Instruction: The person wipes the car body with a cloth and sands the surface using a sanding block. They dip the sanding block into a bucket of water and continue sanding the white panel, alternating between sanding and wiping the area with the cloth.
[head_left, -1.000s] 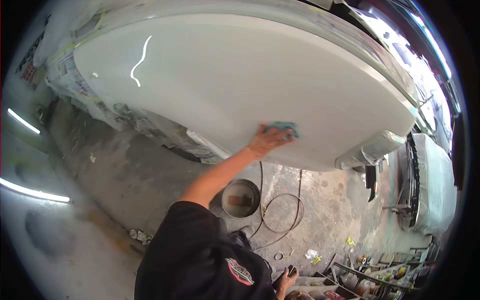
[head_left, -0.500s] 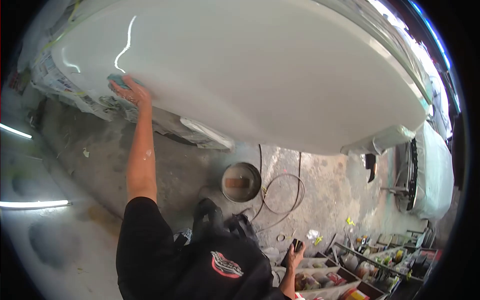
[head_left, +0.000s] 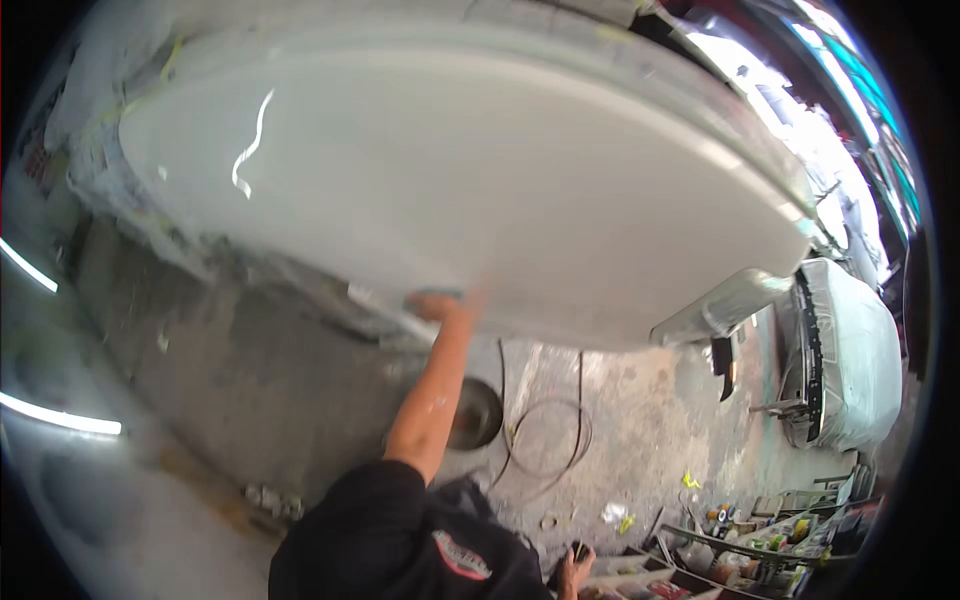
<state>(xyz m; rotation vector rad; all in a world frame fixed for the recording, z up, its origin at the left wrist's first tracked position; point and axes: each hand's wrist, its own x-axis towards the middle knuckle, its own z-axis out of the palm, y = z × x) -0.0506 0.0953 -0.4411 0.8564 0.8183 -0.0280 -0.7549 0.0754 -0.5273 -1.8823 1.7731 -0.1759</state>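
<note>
My left hand (head_left: 434,306) is against the lower edge of a large, glossy pale vehicle panel (head_left: 560,200), smeared by motion. A sliver of blue-green cloth (head_left: 447,293) shows beneath its fingers. Low at the bottom right, my right hand (head_left: 573,572) is closed around a small dark object (head_left: 580,551), whose kind I cannot tell. Below the panel, a round basin (head_left: 480,416) stands on the floor, partly hidden behind my left forearm.
A hose (head_left: 548,470) lies coiled on the concrete floor (head_left: 640,400). Shelving (head_left: 740,560) with cans and bottles stands at the bottom right. A plastic-wrapped vehicle part (head_left: 850,350) is at the far right. Masking paper and film (head_left: 130,200) border the panel's left end.
My left hand has swept right and down along the panel with the blue-green cloth. The view has shifted, so the panel sits lower. My right hand still holds the dark object.
</note>
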